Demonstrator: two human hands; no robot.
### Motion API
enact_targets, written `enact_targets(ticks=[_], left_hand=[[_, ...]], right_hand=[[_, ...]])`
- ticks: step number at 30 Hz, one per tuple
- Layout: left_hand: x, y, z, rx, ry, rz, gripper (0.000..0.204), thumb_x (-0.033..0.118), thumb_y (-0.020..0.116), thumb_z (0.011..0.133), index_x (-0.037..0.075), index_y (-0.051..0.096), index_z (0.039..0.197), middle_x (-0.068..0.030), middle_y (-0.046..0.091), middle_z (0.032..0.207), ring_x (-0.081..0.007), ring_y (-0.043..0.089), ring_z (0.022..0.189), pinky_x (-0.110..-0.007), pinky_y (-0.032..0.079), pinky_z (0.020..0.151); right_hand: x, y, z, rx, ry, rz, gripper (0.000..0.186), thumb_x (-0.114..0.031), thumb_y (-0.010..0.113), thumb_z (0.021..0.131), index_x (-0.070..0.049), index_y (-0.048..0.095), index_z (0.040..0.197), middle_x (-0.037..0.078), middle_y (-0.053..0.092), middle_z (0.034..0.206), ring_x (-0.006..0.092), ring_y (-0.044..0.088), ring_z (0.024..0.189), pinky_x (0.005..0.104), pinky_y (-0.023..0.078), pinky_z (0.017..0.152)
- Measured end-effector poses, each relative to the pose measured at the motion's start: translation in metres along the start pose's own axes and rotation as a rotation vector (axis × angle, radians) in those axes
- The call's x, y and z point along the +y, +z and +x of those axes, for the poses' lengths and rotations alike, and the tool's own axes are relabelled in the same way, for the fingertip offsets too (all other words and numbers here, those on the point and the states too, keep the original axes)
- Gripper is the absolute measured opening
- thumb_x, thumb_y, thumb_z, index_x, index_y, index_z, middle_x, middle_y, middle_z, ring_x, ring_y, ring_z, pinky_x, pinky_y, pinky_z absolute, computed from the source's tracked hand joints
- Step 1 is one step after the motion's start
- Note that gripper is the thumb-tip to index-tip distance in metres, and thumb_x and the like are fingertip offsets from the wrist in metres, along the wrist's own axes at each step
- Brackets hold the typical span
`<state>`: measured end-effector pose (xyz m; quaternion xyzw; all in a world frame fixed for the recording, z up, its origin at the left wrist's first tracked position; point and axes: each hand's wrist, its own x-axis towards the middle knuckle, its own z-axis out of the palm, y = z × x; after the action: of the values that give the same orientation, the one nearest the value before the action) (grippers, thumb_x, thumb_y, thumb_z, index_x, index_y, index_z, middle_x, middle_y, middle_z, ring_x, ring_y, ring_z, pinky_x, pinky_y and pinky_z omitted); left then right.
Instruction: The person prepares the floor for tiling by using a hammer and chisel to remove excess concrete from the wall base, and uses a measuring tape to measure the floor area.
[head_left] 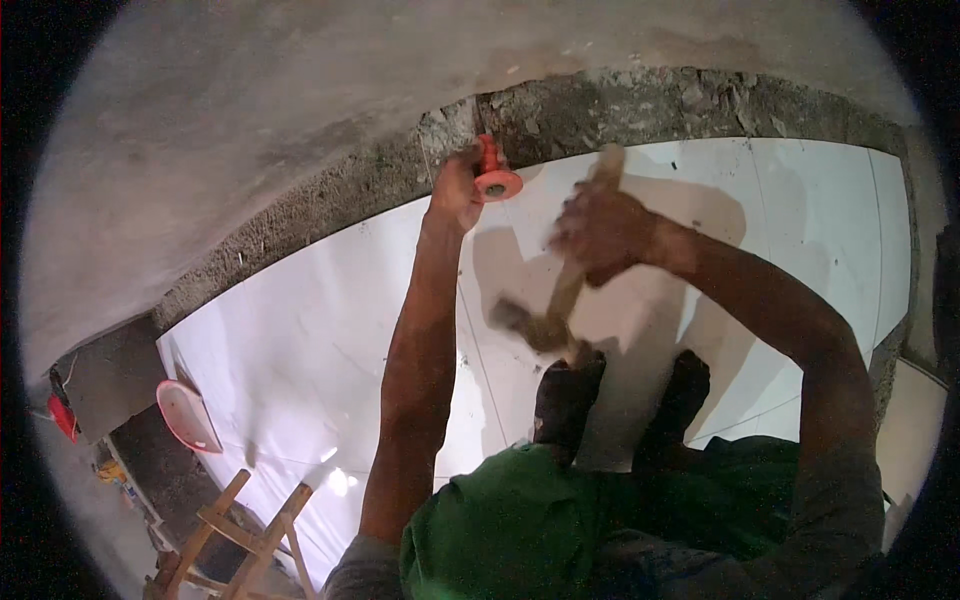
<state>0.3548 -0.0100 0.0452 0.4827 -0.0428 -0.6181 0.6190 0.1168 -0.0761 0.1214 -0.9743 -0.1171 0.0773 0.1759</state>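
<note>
My left hand is closed around a chisel with a red grip and a round red guard. The chisel's struck end shows as a dark spot in the middle of the guard; its tip is hidden toward the broken strip at the foot of the wall. My right hand grips the wooden handle of a hammer. Its dark head, blurred by motion, hangs on the near side of the hand, apart from the chisel and above the white tiles.
A plaster wall rises beyond the rough strip. My dark shoes stand on the tiles. At the near left are a wooden ladder-like frame and a white pan with a red rim. Small chips lie scattered on the tiles.
</note>
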Motion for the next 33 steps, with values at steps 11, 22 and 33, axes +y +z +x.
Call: enact_targets(ticks=[11, 22, 33], left_hand=[[0.007, 0.013, 0.01, -0.004, -0.025, 0.104, 0.024, 0.015, 0.037, 0.108, 0.005, 0.059, 0.111, -0.0064, 0.062, 0.096, -0.0188, 0.062, 0.09, -0.035, 0.054, 0.077], [-0.025, 0.016, -0.01, -0.06, 0.022, 0.269, 0.025, 0.017, 0.043, 0.107, 0.001, 0.061, 0.112, -0.0095, 0.065, 0.093, -0.0187, 0.062, 0.084, -0.036, 0.054, 0.075], [-0.029, 0.014, -0.001, -0.051, -0.054, 0.114, 0.027, 0.032, 0.047, 0.112, 0.008, 0.056, 0.12, -0.0052, 0.062, 0.097, -0.0172, 0.063, 0.08, -0.028, 0.052, 0.064]], right_hand=[[0.024, 0.004, -0.016, 0.233, 0.114, -0.13, 0.032, -0.034, 0.074, 0.068, -0.011, 0.072, 0.091, 0.012, 0.072, 0.086, 0.0357, 0.072, 0.085, 0.0542, 0.056, 0.079], [-0.033, -0.014, -0.101, -0.036, 0.45, -0.059, 0.035, -0.032, 0.076, 0.066, -0.012, 0.071, 0.094, 0.011, 0.068, 0.085, 0.033, 0.07, 0.085, 0.0481, 0.052, 0.078], [-0.042, -0.007, -0.112, 0.088, 0.392, -0.067, 0.028, -0.028, 0.075, 0.062, -0.012, 0.069, 0.085, 0.007, 0.065, 0.075, 0.0273, 0.069, 0.079, 0.0447, 0.049, 0.075]])
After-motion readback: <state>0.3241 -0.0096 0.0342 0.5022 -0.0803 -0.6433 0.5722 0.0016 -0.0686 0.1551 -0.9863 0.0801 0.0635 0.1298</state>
